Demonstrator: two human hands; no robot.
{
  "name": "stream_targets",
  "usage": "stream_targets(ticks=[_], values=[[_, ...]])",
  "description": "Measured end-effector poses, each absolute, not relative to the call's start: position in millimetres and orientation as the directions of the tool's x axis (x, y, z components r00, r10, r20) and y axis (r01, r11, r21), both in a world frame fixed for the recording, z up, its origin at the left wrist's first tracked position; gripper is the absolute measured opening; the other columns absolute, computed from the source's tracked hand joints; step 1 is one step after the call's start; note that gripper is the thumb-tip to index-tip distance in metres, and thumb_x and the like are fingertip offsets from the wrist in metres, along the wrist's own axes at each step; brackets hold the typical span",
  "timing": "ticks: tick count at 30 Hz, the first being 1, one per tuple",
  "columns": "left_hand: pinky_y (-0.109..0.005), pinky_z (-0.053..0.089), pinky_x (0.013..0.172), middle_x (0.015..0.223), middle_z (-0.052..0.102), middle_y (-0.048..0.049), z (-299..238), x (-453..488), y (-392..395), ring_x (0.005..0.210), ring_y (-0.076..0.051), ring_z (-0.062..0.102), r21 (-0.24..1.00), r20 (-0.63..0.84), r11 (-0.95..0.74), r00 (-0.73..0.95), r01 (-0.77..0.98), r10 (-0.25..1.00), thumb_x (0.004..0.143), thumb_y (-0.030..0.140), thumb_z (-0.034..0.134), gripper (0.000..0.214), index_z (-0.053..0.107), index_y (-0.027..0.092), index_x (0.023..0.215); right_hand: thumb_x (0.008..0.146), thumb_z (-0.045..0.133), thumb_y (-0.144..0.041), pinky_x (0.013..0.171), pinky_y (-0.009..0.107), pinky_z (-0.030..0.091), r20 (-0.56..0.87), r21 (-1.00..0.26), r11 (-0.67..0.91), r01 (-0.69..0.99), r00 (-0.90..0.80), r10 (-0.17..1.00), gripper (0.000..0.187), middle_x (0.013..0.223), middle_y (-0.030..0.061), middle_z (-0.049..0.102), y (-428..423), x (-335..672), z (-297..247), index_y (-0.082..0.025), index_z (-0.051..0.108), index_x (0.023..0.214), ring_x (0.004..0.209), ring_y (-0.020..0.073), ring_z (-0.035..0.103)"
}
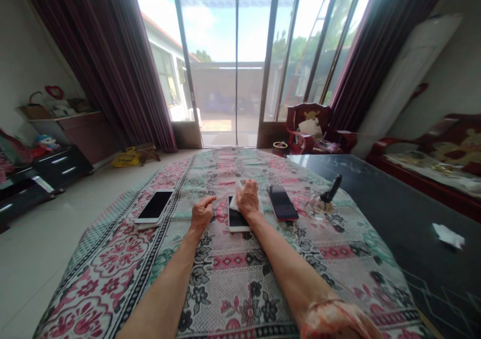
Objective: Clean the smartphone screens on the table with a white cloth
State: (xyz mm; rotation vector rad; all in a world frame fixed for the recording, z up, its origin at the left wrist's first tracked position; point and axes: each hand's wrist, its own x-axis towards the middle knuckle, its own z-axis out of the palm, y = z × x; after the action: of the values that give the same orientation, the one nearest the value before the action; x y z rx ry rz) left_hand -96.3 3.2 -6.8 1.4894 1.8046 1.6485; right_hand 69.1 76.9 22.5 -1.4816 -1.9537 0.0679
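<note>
My right hand [248, 199] is closed on a white tissue [235, 202], pressing it on the black screen of a white-framed phone [237, 221]. The hand and tissue hide the upper part of that phone. To its left, my left hand [203, 213] is curled into a loose fist with one finger pointing right, and nothing shows in it. Farther left lies another white phone [156, 206], with something pale under its lower edge. A dark phone with a red edge [282, 203] lies right of my right hand. Beyond it stands a clear bottle with a black spray top [330, 191].
A patterned cloth [240, 284] covers the table under the phones. On the right, a dark glossy table [379, 214] bears a crumpled white tissue [448, 235]. A red wooden chair [300, 123] stands at the back, near the glass doors [233, 78].
</note>
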Motion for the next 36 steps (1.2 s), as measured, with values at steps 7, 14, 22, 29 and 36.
stream_targets(ticks=[7,14,22,29,36], values=[[-0.035,0.052,0.092,0.098,0.075,-0.0062,-10,-98,5,0.096,-0.021,0.068,0.843,0.426,-0.195,-0.402,0.501,0.810,0.074,0.021,0.047,0.033,0.075,0.016,0.090,0.094,0.045,-0.030,0.091,0.030,0.039,0.332,-0.318,0.577,0.752,-0.482,0.811,0.026,0.105,0.0071,0.064,71,73,29,-0.022,0.070,0.098,0.102,0.0203,0.055],[-0.036,0.051,0.095,0.101,0.075,-0.0062,-11,-97,6,0.098,-0.021,0.067,0.843,0.432,-0.200,-0.406,0.499,0.805,0.075,0.019,0.046,0.033,0.075,0.017,0.091,0.094,0.046,-0.024,0.098,0.026,0.037,0.319,-0.296,0.685,0.666,-0.607,0.728,0.029,0.119,0.0046,0.061,71,85,23,-0.026,0.067,0.114,0.110,0.0167,0.053],[-0.035,0.051,0.095,0.101,0.075,-0.0062,-11,-97,6,0.100,-0.021,0.067,0.856,0.405,-0.183,-0.408,0.484,0.818,0.075,0.017,0.047,0.033,0.075,0.017,0.092,0.090,0.048,-0.019,0.107,0.039,0.034,0.351,-0.190,0.856,0.481,-0.781,0.516,0.032,0.132,0.0073,0.053,29,114,27,-0.023,0.062,0.119,0.121,0.0223,0.045],[-0.037,0.052,0.094,0.100,0.075,-0.0066,-10,-96,6,0.098,-0.022,0.068,0.853,0.414,-0.192,-0.403,0.486,0.816,0.076,0.019,0.047,0.033,0.075,0.016,0.092,0.091,0.045,-0.019,0.110,0.042,0.030,0.338,-0.214,0.868,0.448,-0.800,0.496,0.034,0.136,0.0053,0.051,-11,129,25,-0.024,0.060,0.121,0.128,0.0240,0.039],[-0.036,0.052,0.094,0.100,0.075,-0.0053,-9,-96,5,0.098,-0.020,0.068,0.842,0.425,-0.189,-0.406,0.505,0.809,0.075,0.019,0.046,0.033,0.075,0.018,0.091,0.095,0.038,-0.027,0.112,0.043,0.026,0.210,-0.255,0.778,0.575,-0.752,0.625,0.040,0.146,0.0063,0.044,26,103,30,-0.025,0.055,0.132,0.135,0.0238,0.035]])
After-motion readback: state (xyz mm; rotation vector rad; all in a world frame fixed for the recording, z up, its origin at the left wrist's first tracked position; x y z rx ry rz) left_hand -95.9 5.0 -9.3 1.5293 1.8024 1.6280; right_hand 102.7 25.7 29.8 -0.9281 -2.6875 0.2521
